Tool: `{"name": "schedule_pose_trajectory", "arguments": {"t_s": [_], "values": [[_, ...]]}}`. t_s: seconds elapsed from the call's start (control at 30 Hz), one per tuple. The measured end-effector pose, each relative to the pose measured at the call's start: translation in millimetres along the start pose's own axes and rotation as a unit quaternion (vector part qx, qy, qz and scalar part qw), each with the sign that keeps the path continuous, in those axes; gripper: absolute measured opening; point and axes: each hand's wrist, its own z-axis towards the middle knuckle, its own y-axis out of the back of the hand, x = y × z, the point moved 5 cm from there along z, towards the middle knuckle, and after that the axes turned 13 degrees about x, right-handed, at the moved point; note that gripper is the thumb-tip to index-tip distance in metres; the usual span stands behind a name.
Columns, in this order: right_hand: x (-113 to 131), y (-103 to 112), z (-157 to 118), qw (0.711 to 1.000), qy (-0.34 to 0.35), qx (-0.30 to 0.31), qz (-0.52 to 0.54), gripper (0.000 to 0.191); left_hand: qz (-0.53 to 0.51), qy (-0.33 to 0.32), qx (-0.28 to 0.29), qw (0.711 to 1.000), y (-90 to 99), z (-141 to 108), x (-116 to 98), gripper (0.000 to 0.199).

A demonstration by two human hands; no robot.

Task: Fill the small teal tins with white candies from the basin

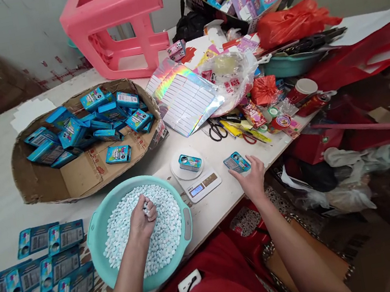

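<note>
My left hand (144, 217) is closed around some white candies, over a turquoise basin (96, 237) full of small pale candies (163, 206). At the table's front edge my right hand (252, 173) has its thumb and fingers apart, beside the near corner of a flat blue packet (237, 163) lying on the table. Between the hands, a white digital scale (211, 181) with a lit display carries a small blue box (190, 162) on its round plate. Whether the right fingertips touch the packet is hard to tell.
Behind the basin stands a cardboard tray (80, 177) of blue boxes. Flat blue packets (60, 235) lie in rows at the left. Scissors (217, 130), holographic sheets (187, 97), a cup (306, 87) and a pink stool (142, 30) are farther back.
</note>
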Motion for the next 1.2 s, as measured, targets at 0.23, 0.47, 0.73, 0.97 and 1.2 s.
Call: {"name": "schedule_pose_trajectory", "arguments": {"t_s": [0.23,0.47,0.73,0.97,1.2], "values": [[-24,-23,8,0.996,-0.045,0.054,0.062,0.063,0.217,0.005,-0.035,0.976,-0.5,1,-2,0.019],[-30,-23,14,0.992,-0.058,0.057,0.092,0.051,0.227,0.073,0.008,0.971,1.8,-2,-3,0.025],[-18,-10,15,0.992,-0.06,0.072,0.09,0.049,0.523,-0.141,0.081,0.837,-102.7,61,-20,0.009],[55,-12,22,0.988,0.027,0.103,0.116,0.052,0.677,-0.146,0.027,0.721,-111.7,70,-31,0.005],[126,-80,18,0.966,0.116,0.182,0.143,0.047,0.559,-0.317,-0.218,0.734,5.0,-96,-140,0.012]]}}
